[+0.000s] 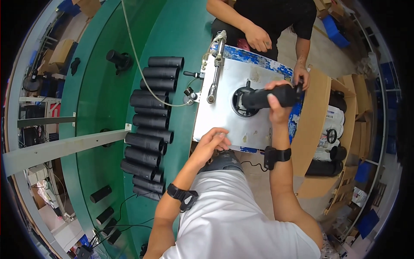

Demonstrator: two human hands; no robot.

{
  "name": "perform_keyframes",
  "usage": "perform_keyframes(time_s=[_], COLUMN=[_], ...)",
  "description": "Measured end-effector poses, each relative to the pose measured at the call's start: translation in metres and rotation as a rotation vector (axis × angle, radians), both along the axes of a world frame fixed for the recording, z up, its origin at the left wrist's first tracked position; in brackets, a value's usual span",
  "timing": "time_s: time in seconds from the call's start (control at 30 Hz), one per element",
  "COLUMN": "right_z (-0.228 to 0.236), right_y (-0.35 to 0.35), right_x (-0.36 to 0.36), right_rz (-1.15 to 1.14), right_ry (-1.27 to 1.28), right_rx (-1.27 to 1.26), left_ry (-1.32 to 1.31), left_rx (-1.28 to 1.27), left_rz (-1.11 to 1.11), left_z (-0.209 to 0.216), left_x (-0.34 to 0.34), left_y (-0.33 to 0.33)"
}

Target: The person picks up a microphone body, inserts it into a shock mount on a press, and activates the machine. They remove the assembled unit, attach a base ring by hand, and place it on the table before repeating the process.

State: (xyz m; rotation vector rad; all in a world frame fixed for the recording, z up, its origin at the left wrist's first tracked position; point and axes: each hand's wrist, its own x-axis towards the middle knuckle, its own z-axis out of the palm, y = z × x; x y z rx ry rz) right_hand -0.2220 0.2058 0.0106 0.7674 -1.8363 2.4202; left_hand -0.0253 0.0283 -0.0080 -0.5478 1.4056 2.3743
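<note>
My right hand (278,108) is wrapped round a black cylinder (261,99), which lies tilted over the metal-topped workbench (220,123). The cylinder's left end is over a black round fixture (246,113) set in the plate. At its right end, a co-worker's hand (301,77) is by a small black part (298,88); whether that part joins the cylinder I cannot tell. Loosely curled, my left hand (212,143) hovers at the plate's near edge with nothing visible in it. A metal lever arm with a pneumatic cylinder (217,64) stands on the plate's left side.
Several black cylinders (144,141) lie in a row on the green table (172,39). A pale hose (140,73) hangs across it, and a metal bar (69,146) juts in from the left. Right of the bench, an open cardboard box (317,129) holds bags and black parts.
</note>
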Motion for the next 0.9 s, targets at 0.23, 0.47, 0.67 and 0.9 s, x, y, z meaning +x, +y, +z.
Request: perform_keyframes(time_s=[0.23,0.47,0.67,0.9], right_z=[-0.024,-0.034,-0.037,-0.046], right_y=[-0.037,-0.063,-0.071,-0.069], right_x=[0.017,0.036,0.042,0.039], right_rz=[-0.026,-0.548,-0.638,-0.626], right_ry=[0.026,0.151,0.158,0.165], right_rx=[0.300,0.395,0.387,0.368], left_ry=[0.017,0.187,0.419,0.127], left_rx=[-0.004,-0.085,-0.891,-1.699], left_rz=[0.024,0.241,0.389,-0.122], left_z=[-0.002,0.021,-0.010,-0.072], left_x=[0.010,-0.012,-0.082,-0.156], left_y=[-0.005,-0.035,-0.098,-0.147])
